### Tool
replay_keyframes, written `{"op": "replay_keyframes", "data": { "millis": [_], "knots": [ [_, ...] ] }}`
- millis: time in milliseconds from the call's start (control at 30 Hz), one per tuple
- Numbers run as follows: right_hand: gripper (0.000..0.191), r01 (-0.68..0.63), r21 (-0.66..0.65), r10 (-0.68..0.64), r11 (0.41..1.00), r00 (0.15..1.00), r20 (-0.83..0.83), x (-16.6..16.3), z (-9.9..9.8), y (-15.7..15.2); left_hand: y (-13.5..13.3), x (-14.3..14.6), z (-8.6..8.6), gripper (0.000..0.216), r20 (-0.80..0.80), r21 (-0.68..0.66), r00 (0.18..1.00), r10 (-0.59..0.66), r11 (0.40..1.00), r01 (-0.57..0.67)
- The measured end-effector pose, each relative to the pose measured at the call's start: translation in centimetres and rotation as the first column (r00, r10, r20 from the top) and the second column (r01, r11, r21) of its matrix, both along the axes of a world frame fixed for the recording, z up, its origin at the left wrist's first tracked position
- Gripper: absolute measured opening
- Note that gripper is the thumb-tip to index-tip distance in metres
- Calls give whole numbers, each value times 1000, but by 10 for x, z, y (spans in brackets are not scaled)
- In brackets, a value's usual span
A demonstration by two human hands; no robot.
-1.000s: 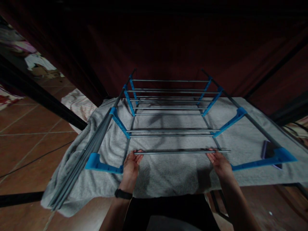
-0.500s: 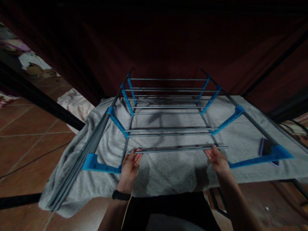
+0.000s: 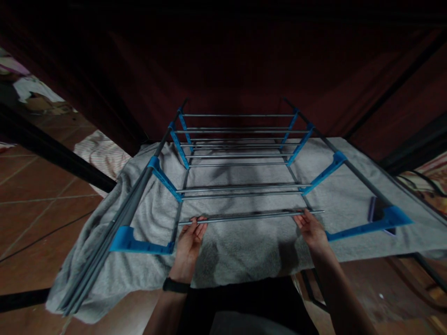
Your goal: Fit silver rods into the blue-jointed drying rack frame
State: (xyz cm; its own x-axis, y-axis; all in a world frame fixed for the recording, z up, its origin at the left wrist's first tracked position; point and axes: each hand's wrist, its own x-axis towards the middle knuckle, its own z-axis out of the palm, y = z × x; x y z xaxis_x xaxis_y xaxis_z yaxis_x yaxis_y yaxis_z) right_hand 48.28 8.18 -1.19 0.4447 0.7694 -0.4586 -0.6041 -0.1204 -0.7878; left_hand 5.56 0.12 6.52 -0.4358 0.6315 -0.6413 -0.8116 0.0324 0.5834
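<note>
A thin grey metal rod (image 3: 249, 217) lies level between my two hands. My left hand (image 3: 190, 237) grips it near its left end, fingers closed round it. Near the other end my right hand (image 3: 309, 228) pinches the same rod. In front stands a partly built rack of grey tubes and blue plastic brackets, with several crossbars such as this one (image 3: 240, 187) joining its sides. The nearest left bracket (image 3: 139, 243) is just left of my left hand, and the nearest right bracket (image 3: 370, 228) is beside my right hand; no rod spans these two.
Several loose grey rods (image 3: 94, 265) lean along the left side of the rack. A grey blanket (image 3: 237, 260) covers the surface below. A phone (image 3: 376, 211) lies behind the right bracket. A dark red curtain (image 3: 226, 60) hangs at the back, with black frame bars (image 3: 56, 149) at the left.
The view has shifted slightly, so the rack appears further left. Both hands keep hold of the rod, which has hardly moved relative to the rack.
</note>
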Motion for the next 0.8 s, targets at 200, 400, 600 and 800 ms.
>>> {"op": "replay_keyframes", "data": {
  "millis": [200,400,600,800],
  "knots": [
    [24,-2,31,2,1000,1000,5,3,4,1,-1,-11,-6,25,-20,6,1000,-3,1000,4],
    [26,43,-11,-43,999,999,-18,-2,8,3,-1,-16,-13,25,-56,16,998,-2,1000,3],
    [36,55,-23,-56,998,998,-27,-7,11,5,0,-23,-17,19,-75,35,997,3,999,0],
    [41,60,-2,-60,998,998,-15,-11,14,5,2,-23,-14,22,-77,14,997,8,1000,-7]
  ]
}}
